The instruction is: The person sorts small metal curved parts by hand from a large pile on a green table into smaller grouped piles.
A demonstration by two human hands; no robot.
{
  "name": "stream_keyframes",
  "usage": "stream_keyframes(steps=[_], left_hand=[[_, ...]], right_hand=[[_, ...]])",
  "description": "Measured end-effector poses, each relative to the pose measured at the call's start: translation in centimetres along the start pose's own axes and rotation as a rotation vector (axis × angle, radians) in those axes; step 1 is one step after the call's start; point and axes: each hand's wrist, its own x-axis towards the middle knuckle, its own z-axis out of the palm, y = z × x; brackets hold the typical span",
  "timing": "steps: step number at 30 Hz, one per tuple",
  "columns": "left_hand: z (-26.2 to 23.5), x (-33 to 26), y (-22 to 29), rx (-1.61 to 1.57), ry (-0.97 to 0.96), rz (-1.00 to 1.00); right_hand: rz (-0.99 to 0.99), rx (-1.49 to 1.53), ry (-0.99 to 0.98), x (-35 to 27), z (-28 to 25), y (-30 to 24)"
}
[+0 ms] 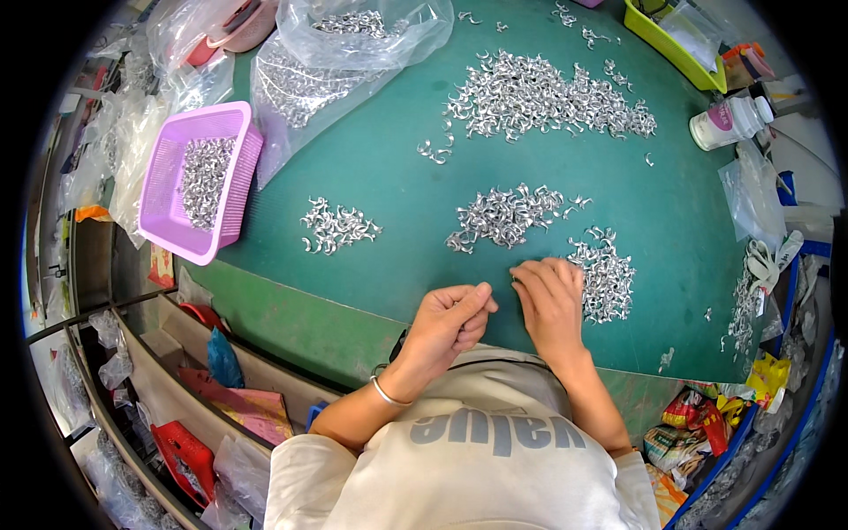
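Note:
My left hand (449, 322) is closed, its thumb pressed over the curled fingers. Whatever it may hold is hidden. To its right, my right hand (549, 300) has its fingers bent and drawn together. A tiny dark spot shows at its fingertips, too small to name. Beside that hand lies a pile of small curved silver metal pieces (608, 278). Another heap of the same hook-shaped pieces (508, 216) sits just beyond both hands. Farther left is a smaller cluster of these pieces (338, 226). All rest on a green tabletop (389, 190).
A large heap of pieces (539, 95) covers the far side. At left stands a purple basket (243, 168) holding pieces, beside a clear plastic bag (274, 132). A white bottle (720, 124) and a yellow-green basket (658, 44) stand far right. Open drawers (168, 375) lie lower left.

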Motion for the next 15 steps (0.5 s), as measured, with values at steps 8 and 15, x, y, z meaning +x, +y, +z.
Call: stream_keyframes(steps=[8,15], left_hand=[[0.0,0.1,-0.2,0.084,0.033,0.039],[0.4,0.1,-0.3,0.102,-0.040,-0.018]], right_hand=[[0.152,0.149,0.030,0.0,-2.0,0.8],[0.161,-0.049,0.004,2.2,-0.4,2.0]])
